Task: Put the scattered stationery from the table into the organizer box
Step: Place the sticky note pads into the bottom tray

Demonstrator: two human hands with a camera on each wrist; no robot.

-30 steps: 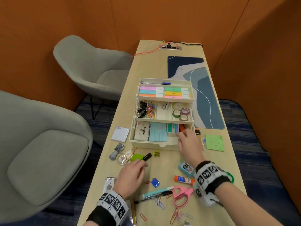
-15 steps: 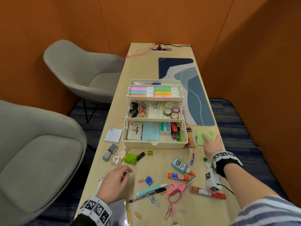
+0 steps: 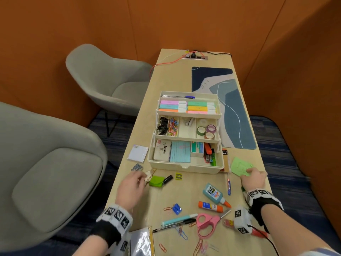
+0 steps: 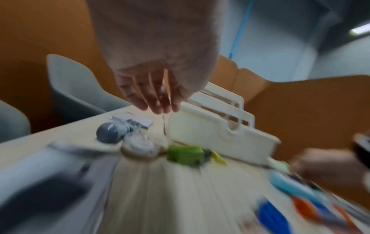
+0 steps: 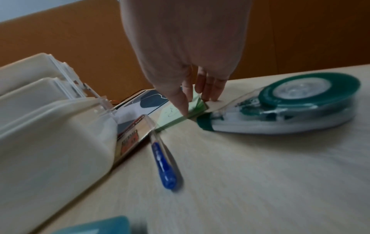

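Note:
The cream three-tier organizer box [image 3: 184, 169] stands open mid-table, its trays holding notes, clips, tapes and a stapler. To its right lies a green sticky-note pad [image 3: 239, 165]; my right hand [image 3: 253, 177] pinches its near corner. In the right wrist view the thumb and fingers [image 5: 210, 93] clasp the green sticky-note pad [image 5: 176, 117] at its edge. My left hand [image 3: 132, 185] hovers over a clear tape dispenser [image 3: 148, 177] left of the box. Its fingers [image 4: 158, 101] hang relaxed above the table, holding nothing.
Scattered near me are a green marker [image 3: 156, 181], yellow sharpener [image 3: 178, 176], glue bottle [image 3: 212, 192], glue stick [image 3: 210, 206], pink scissors [image 3: 206, 221], blue pen [image 3: 229, 187] and several clips. A green correction tape [image 5: 290, 102] lies beside my right hand. Grey chairs [image 3: 46, 172] stand left.
My right hand left the box's lower tray, swung right and took hold of the green pad. My left hand drew back, then reached forward over the tape dispenser.

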